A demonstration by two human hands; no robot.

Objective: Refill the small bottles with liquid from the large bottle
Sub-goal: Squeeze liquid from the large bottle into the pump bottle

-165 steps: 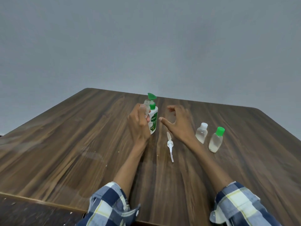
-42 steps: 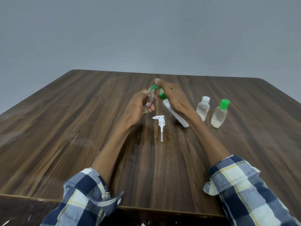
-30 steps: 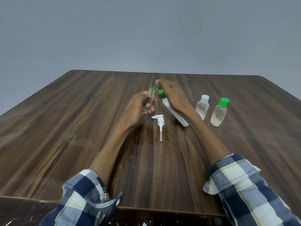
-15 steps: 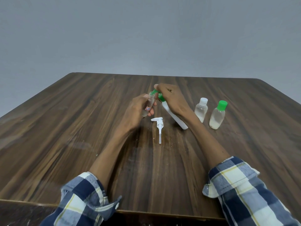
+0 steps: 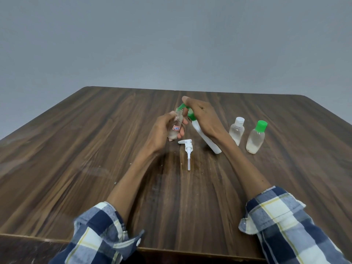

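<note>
Head view: my left hand (image 5: 162,133) curls round a small clear vial (image 5: 175,127), uncapped, with a red-edged label. My right hand (image 5: 204,119) grips the white plastic bottle (image 5: 206,139), tilted so its green flip cap (image 5: 185,111) is at the vial's mouth. A white pump (image 5: 187,149) lies on the grainy wood table (image 5: 76,149). Two rounded translucent bottles stand upright to the right, side by side, one white-capped (image 5: 236,132), one green-capped (image 5: 255,139).

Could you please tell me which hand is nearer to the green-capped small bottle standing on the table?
Right. The right hand, gripping the large bottle, lies left of the green-capped small bottle; the left hand is farther left.
</note>
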